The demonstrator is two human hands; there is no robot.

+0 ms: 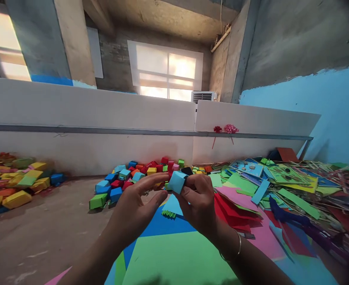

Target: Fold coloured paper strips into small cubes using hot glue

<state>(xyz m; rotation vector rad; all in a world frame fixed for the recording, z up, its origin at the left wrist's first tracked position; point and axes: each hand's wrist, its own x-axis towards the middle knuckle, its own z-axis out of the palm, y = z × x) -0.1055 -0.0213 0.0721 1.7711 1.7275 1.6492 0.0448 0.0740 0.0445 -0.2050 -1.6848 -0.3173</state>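
Note:
A small light-blue paper cube [176, 182] is pinched between the thumb and fingers of my right hand [199, 198]. My left hand [143, 198] is at the cube's left side with fingers stretched and the thumb apart; whether a fingertip touches the cube I cannot tell. Below both hands lie a large green paper sheet [174, 259] and a blue sheet [153, 227]. A light-blue paper piece [172, 204] rests there, and a folded green paper strip [168, 214] lies at its edge.
Several coloured paper cubes [115, 194] are heaped ahead to the left. Yellow and orange paper boxes [16, 199] pile up at far left. Red paper [232, 211], a purple glue gun [311, 229] and mixed sheets cover the right. A white panel [88, 150] stands behind.

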